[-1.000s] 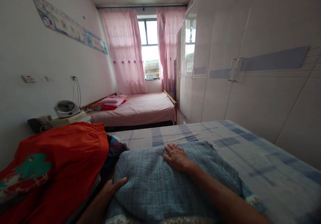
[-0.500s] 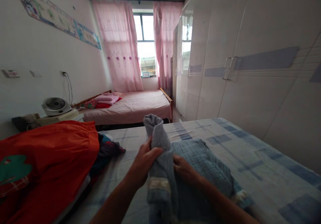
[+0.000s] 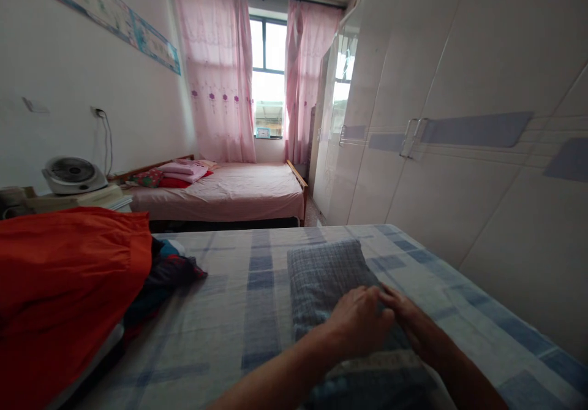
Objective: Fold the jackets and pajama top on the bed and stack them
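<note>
A blue-grey checked garment (image 3: 324, 269) lies folded on the bed in front of me, with a pale band across its near part. My left hand (image 3: 362, 324) is on top of it, its fingers curled at the garment's right edge. Right beside it, my right hand (image 3: 408, 318) presses its bent fingers to the same edge, the fingertips of both hands nearly meeting. The cloth between the hands is mostly hidden. Under the garment is the blue-and-white patterned bedsheet (image 3: 220, 324).
To the left, an orange garment (image 3: 73, 263) lies over a heap of dark clothes (image 3: 172, 272). A fan (image 3: 73, 174) stands behind it. Beyond is a second bed (image 3: 229, 189) with pink bedding. A white wardrobe (image 3: 413, 195) lines the right side.
The upright, rolled-up part of the garment that my hands held has come down onto the rest of it. Both hands have moved right and lower onto the cloth. The view has shifted slightly.
</note>
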`<state>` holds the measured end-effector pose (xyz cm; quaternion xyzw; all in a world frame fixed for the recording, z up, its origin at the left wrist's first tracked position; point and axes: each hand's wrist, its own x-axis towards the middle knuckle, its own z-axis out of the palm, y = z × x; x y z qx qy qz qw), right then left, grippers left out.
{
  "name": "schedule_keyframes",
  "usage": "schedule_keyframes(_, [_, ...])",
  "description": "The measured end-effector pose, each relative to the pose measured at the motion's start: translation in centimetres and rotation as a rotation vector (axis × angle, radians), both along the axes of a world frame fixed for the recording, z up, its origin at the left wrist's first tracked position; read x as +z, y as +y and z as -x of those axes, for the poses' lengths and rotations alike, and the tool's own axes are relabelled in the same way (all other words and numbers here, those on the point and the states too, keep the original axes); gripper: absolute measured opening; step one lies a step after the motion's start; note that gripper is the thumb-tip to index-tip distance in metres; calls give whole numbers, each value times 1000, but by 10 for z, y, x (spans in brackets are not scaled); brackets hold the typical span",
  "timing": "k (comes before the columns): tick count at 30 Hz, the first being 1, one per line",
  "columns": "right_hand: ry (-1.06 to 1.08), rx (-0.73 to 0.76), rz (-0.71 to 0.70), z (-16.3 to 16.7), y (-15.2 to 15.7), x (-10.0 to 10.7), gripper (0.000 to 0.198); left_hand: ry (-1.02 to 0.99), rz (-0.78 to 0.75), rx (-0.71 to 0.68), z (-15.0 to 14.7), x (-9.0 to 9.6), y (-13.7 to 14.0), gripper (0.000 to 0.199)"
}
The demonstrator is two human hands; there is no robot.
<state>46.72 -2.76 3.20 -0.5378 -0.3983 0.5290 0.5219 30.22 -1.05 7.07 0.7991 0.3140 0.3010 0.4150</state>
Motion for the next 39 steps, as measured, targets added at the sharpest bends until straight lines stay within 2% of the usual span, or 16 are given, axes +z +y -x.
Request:
schedule_keyframes(3, [-118, 56, -89, -2, 13, -4, 67, 127, -341, 65, 45, 7, -1, 35])
schedule_keyframes(5, [-232, 29, -153, -7, 26, -6, 71, 263, -531, 165, 69, 2, 6, 41])
schedule_keyframes(6, [-328, 15, -167, -9, 32, -7, 71, 326, -578, 196, 76, -3, 10, 43])
schedule_keyframes(9, [-760, -77, -192, -9, 41, -6, 68, 448, -645, 168, 79, -23, 21, 54])
schedule_keyframes(12, [-1130, -188, -330, 9, 37, 12, 59, 477, -668, 128, 67, -39, 24, 62])
schedule_keyframes(15, [-1303, -124, -561, 39, 38, 35, 51, 472, -674, 138, 60, -44, 24, 64])
schedule_keyframes(17, [-1372, -15, -602, 55, 50, 37, 49, 462, -664, 142, 60, -44, 23, 67])
schedule_keyframes(19, [-1391, 133, -482, 59, 70, 23, 49, 458, -651, 133, 61, -45, 23, 68])
schedule_keyframes(21, [-1376, 240, -330, 56, 90, 0, 50, 463, -645, 130, 62, -48, 22, 62])
schedule_keyframes(24, [-1362, 256, -268, 49, 109, -27, 52, 471, -656, 145, 62, -51, 21, 54])
schedule_keyframes(26, [-1365, 235, -264, 49, 110, -32, 53, 469, -667, 151, 61, -52, 20, 53])
schedule_keyframes(30, [-1393, 145, -252, 54, 93, -22, 52, 463, -678, 156, 62, -51, 19, 50])
schedule_keyframes(32, [-1414, 37, -218, 51, 78, -20, 57, 459, -679, 163, 64, -52, 19, 50])
schedule_keyframes(34, [-1418, -95, -123, 40, 60, -22, 65, 453, -675, 168, 66, -54, 19, 50])
schedule_keyframes(37, [-1264, -159, 87, 17, 32, -24, 79, 440, -670, 177, 68, -55, 19, 49])
schedule_keyframes(39, [-1100, -128, 143, 4, 17, -21, 84, 427, -669, 189, 68, -56, 18, 48])
